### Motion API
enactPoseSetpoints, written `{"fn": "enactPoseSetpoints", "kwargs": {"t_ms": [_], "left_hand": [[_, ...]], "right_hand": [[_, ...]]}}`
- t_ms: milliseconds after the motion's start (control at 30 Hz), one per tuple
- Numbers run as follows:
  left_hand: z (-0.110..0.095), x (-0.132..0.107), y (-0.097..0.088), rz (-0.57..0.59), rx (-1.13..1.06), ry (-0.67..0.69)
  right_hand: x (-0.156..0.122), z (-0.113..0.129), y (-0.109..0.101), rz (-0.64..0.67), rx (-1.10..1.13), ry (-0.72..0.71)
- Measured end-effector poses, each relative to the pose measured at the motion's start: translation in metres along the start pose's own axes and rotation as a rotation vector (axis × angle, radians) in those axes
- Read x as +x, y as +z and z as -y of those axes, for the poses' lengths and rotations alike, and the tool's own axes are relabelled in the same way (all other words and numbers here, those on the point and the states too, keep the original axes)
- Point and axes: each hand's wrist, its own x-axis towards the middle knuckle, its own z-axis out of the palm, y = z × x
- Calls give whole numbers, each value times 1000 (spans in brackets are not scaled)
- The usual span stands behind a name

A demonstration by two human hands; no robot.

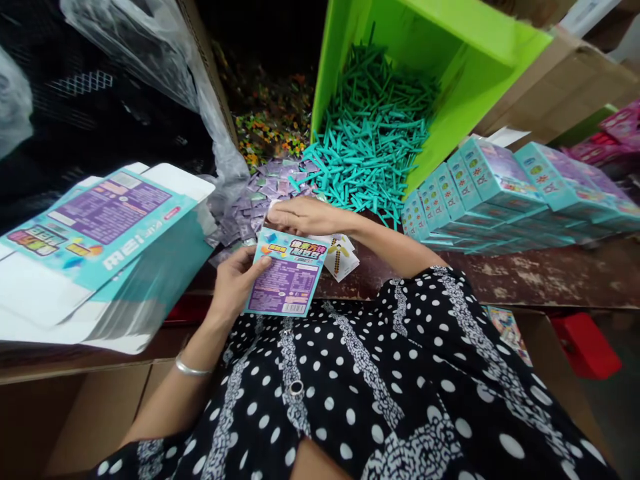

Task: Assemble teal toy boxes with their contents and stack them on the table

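My left hand (234, 277) grips a small teal and purple cardboard box (286, 280) by its left side, thumb on the printed panel. The box is tilted in front of my body, and a white flap shows at its upper end. My right hand (305, 217) is bent over that end with its fingers closed; whatever they hold is hidden. Just right of the box lies a white card with a pickaxe picture (342, 259) on the table. Behind my hands spreads a pile of small purple packets (245, 203).
Flattened teal cartons (165, 267) are stacked at left. A tipped green bin (450, 120) spills teal sticks (370, 160) at the back. Rows of finished-looking teal boxes (470, 193) stand right. Orange and yellow small pieces (273, 137) lie behind the packets.
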Motion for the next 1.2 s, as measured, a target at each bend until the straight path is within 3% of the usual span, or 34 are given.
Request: {"fn": "enactPoseSetpoints", "kwargs": {"t_ms": [133,267,333,400,467,500,633,767,867,1033,1100,1200], "left_hand": [[5,0,8,45,-28,87],[18,2,5,94,-55,135],[25,2,0,106,-61,167],[31,0,-6,98,-62,199],[35,-1,-11,86,-59,217],[37,-2,-12,88,-54,224],[45,-2,-7,103,-36,242],[51,0,1,111,-6,154],[49,2,1,85,67,138],[40,14,-3,-46,273,246],[39,19,-3,-91,327,320],[39,23,1,-163,243,400]], "right_hand": [[4,0,17,-64,-17,54],[-9,8,21,-96,-227,50],[-26,8,16,-230,-285,71],[-47,0,15,-455,-244,88],[-68,-15,24,-644,-117,123],[-76,-23,33,-678,-27,144],[-91,-46,92,-620,363,182],[-89,-44,131,-749,379,215],[-87,-41,135,-785,302,252],[-77,-47,137,-742,366,243],[-71,-49,140,-799,385,209],[-63,-49,145,-946,473,201]]}}
